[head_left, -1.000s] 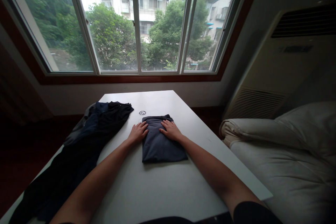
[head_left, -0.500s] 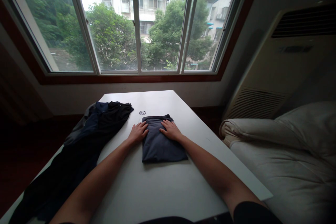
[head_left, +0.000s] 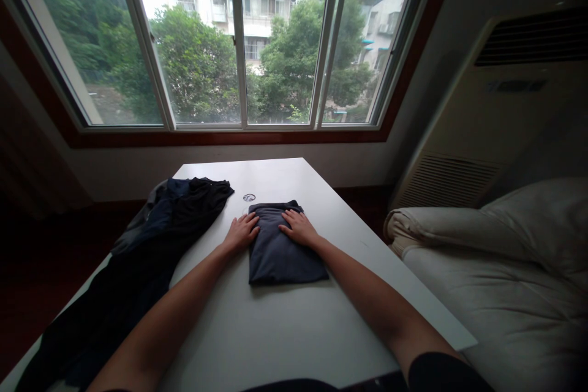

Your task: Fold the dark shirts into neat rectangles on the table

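A dark grey-blue piece of clothing (head_left: 285, 260), folded into a flat, roughly square packet, lies on the white table (head_left: 275, 331). My left hand (head_left: 242, 232) rests at its left edge, fingers spread, with the fingertips on the cloth. On its upper right part lies my right hand (head_left: 299, 228), palm down with the fingers apart. Neither hand grips the fabric. Which kind of garment it is cannot be made out in its folded state.
Along the table's left side lies a loose heap of dark clothes (head_left: 151, 251), partly over the edge. A small round mark (head_left: 248, 198) shows on the tabletop beyond the folded cloth. To the right stand a pale padded sofa (head_left: 496, 282) and an air conditioner (head_left: 487, 110); a window (head_left: 239, 43) is ahead.
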`<state>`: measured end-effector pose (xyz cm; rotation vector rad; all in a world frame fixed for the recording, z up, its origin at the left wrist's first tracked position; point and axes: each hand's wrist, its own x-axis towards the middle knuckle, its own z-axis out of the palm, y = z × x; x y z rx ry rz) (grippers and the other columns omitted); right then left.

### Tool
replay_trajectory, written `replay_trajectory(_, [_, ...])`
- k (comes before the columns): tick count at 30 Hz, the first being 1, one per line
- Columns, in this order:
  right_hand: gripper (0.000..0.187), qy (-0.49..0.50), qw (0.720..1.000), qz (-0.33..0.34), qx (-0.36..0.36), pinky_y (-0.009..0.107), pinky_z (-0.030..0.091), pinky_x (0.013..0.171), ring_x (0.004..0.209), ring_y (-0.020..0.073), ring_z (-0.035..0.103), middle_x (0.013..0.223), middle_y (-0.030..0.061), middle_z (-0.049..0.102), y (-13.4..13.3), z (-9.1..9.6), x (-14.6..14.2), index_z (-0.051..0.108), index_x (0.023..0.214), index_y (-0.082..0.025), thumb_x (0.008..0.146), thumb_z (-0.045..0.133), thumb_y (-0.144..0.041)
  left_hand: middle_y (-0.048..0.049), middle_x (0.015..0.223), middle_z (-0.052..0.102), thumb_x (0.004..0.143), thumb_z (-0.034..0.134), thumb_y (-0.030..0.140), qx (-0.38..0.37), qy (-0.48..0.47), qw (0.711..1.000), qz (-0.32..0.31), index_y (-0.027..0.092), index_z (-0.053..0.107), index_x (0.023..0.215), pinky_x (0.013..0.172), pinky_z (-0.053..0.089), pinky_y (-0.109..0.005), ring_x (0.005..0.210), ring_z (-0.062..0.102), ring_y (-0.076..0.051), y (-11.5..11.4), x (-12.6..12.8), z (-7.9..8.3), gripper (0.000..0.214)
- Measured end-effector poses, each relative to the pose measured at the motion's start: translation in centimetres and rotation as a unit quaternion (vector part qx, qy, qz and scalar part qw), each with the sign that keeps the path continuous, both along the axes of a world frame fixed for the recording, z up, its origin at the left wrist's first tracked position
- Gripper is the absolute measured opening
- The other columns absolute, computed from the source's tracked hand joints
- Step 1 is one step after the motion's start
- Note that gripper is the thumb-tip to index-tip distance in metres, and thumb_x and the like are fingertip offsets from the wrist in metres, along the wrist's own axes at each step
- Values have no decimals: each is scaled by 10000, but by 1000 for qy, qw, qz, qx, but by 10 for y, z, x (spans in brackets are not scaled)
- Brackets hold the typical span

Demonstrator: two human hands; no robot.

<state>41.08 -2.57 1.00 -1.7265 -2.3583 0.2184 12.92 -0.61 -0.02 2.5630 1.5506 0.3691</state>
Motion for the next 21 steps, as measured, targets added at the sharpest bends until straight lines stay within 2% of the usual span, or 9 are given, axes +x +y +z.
replay_trajectory(11, [747,0,1000,2,9,467,123,1307,1597,279,237,1706,78,328,0,0,0,414,1630,-216,1041,378,-676,-43,1709,348,1072,401,489,6,-2,1000,-3,313,486,1572,1237,273,-606,1541,347,-347,2,-1,-3,536])
replay_trajectory(21, [757,-3,1000,-1,-5,450,101,1308,1604,266,214,1716,73,306,0,2,-1,395,1638,-214,1042,360,-679,-40,1716,335,1074,395,491,-1,1,1000,0,317,480,1575,1241,273,-592,1549,332,-338,0,-1,0,537])
